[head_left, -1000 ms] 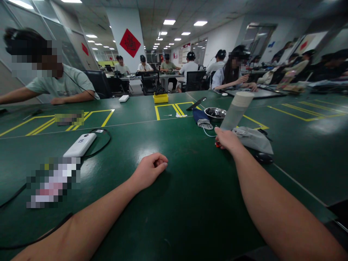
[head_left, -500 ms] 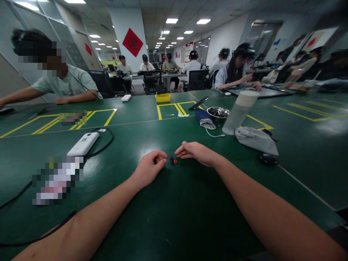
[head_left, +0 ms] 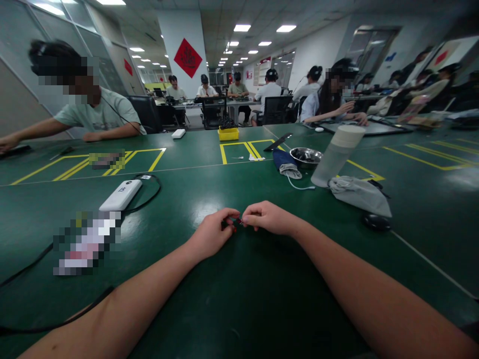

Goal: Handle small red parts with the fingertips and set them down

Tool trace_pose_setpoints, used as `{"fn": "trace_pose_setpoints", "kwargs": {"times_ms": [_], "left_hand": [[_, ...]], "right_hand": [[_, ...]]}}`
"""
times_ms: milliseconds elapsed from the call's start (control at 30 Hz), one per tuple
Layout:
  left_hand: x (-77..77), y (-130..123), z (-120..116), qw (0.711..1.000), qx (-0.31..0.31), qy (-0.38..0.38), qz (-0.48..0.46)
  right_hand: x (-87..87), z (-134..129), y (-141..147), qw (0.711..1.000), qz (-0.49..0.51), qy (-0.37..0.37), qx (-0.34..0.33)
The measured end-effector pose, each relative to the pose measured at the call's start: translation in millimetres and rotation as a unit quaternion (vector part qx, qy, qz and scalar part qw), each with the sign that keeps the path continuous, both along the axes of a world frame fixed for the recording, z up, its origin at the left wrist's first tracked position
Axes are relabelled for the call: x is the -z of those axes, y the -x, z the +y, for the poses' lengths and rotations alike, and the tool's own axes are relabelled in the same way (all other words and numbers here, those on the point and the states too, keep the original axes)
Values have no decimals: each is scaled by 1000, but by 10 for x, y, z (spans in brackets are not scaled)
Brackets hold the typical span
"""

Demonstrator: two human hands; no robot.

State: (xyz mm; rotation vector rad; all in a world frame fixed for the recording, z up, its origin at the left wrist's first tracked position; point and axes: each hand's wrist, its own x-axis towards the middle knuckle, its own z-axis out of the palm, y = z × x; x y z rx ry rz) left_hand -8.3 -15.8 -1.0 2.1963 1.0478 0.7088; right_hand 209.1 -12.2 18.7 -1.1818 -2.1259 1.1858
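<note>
My left hand [head_left: 215,230] rests low over the green table, its thumb and fingers curled about a tiny bright red piece [head_left: 235,230]. Facing it, my right hand [head_left: 267,218] has thumb and forefinger pinched at a small dark red piece [head_left: 240,221] between the two hands. The fingertips nearly meet there. Both pieces are mostly covered by my fingers, and their exact kind is too small to make out. I cannot tell whether the two pieces are joined.
On the left lie a white power bank [head_left: 120,196] with a black cable and a blurred-out object [head_left: 88,244]. Right of my hands stand a steel bowl [head_left: 306,156], a translucent bottle [head_left: 337,157], a grey pouch [head_left: 359,195] and a black mouse [head_left: 376,222]. Co-workers sit beyond.
My right hand has come down and closed its fingertips at the dark piece. My left fingers have moved in around the pieces, which lay uncovered between the hands before.
</note>
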Motion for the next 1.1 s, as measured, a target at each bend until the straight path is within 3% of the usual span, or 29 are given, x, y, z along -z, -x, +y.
{"fn": "trace_pose_setpoints", "kwargs": {"times_ms": [100, 167, 400, 567, 667, 800, 967, 1033, 1100], "left_hand": [[-1, -12, -9, 1000, -7, -17, 20], [-3, -19, -16, 999, -8, -38, 31], [49, -12, 4, 999, -30, -32, 21], [65, 15, 39, 996, -82, -28, 1], [58, 21, 45, 997, -73, -25, 1], [59, 13, 40, 998, -50, 10, -39], [56, -3, 21, 986, -7, 117, -121], [43, -4, 12, 980, 15, 133, -148], [20, -3, 2, 985, 9, 100, -142]], "right_hand": [[68, 25, -5, 995, -43, -69, 54], [93, 43, -11, 993, -53, -94, 55], [15, 2, 40, 986, -92, -124, -57], [-37, -26, 56, 982, -91, -134, -96], [-38, -22, 60, 978, -77, -160, -106], [-37, -29, 62, 982, -63, -139, -113], [-32, -63, 82, 991, -34, -56, -120], [-12, -64, 100, 994, -25, -45, -99], [14, -54, 116, 996, -33, -62, -50]]}}
